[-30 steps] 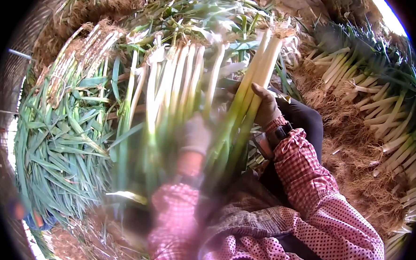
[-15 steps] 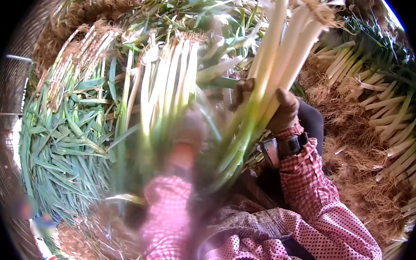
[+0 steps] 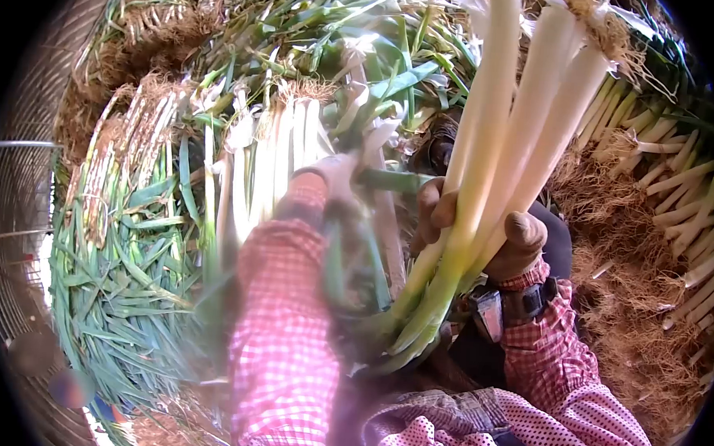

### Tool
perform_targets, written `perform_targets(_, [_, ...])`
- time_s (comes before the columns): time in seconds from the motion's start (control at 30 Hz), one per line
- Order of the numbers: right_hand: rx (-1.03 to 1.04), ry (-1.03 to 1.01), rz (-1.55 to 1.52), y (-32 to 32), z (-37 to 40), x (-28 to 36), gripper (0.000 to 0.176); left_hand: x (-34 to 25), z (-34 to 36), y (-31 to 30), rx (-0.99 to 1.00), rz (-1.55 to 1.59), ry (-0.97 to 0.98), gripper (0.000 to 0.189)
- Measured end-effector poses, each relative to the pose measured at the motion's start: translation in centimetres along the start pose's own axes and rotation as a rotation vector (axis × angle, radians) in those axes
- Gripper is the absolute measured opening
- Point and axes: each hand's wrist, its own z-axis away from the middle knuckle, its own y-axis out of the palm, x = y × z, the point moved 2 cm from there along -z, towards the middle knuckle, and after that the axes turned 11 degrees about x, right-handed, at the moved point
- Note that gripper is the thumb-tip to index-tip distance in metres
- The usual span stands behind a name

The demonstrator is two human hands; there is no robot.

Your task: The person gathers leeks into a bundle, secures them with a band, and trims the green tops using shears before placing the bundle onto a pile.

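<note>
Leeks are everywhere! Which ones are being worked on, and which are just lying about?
In hand: the bunch gripped by the right hand; the standing leeks beside the blurred left hand.
Lying about: the stack on the right; the leaf pile on the left; the wire mesh.

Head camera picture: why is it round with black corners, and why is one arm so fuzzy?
In the head view, a fisheye-like lens bends everything into a circle with dark edges; the left hand and its pink sleeve are smeared by blur, while the right hand, gripping the white stalks, looks sharp; bright sunlight falls on those stalks.
</note>
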Motion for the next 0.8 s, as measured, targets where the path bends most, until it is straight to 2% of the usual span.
perform_targets(0.1, [-0.128,0.097,0.026,0.2,-0.4,0.6,0.078,-0.9,1.1,0.2,0.098,-0.070,-0.007,0.056])
perform_targets(0.13, [-0.205,0.127,-0.006,0.5,-0.1,1.0,0.077,-1.9,3.3,0.7,-0.103,-0.016,0.099,0.041])
perform_targets(0.17, [-0.204,0.131,0.004,-0.1,0.1,0.8,0.076,-1.4,3.6,2.4,-0.182,-0.005,-0.004,0.037])
perform_targets(0.2, [-0.207,0.132,0.015,-0.7,0.4,0.7,0.076,-2.9,5.9,2.9,-0.177,0.376,-0.093,0.038])
perform_targets(0.27, [-0.239,0.135,0.020,-1.0,0.6,0.7,0.074,-3.8,8.9,4.2,-0.321,0.615,-0.011,0.040])
perform_targets(0.3, [-0.293,0.133,0.029,-0.9,0.7,0.7,0.074,-3.6,9.3,4.6,-0.471,0.470,0.172,0.041])
perform_targets(0.37, [-0.282,0.134,0.004,-1.2,1.1,0.8,0.074,-2.6,8.8,3.8,-0.503,0.346,0.316,0.042])
perform_targets(0.4, [-0.289,0.088,0.035,-1.7,1.4,0.4,0.073,-3.4,8.6,0.6,-0.395,0.372,0.280,0.042])
perform_targets(0.43, [-0.263,0.143,0.096,-1.5,1.3,0.9,0.075,-4.1,8.0,-2.5,-0.284,0.401,0.242,0.043])
perform_targets(0.5, [-0.243,0.093,0.099,-1.5,1.2,0.5,0.075,-1.2,2.7,-10.8,-0.257,0.138,0.026,0.029])
perform_targets(0.53, [-0.227,0.076,0.104,-1.6,1.1,0.3,0.075,-0.6,0.9,-14.5,-0.235,0.054,-0.040,0.030])
perform_targets(0.6, [-0.184,0.076,0.137,-1.6,0.2,0.4,0.074,0.1,-0.8,-20.6,-0.201,0.095,-0.016,0.033])
perform_targets(0.63, [-0.171,0.078,0.154,-1.8,-0.2,0.6,0.074,-0.3,-0.5,-23.0,-0.179,0.222,0.045,0.034])
perform_targets(0.7, [-0.205,0.100,0.124,-2.1,-0.5,0.0,0.075,-1.0,1.0,-25.8,-0.056,0.671,0.178,0.037])
perform_targets(0.77, [-0.261,0.179,0.105,-1.4,-1.0,0.0,0.079,-0.7,2.7,-25.6,0.100,1.091,0.212,0.039])
perform_targets(0.8, [-0.281,0.193,0.085,-1.4,-1.3,-0.4,0.079,-0.6,3.8,-24.4,0.139,1.173,0.182,0.040])
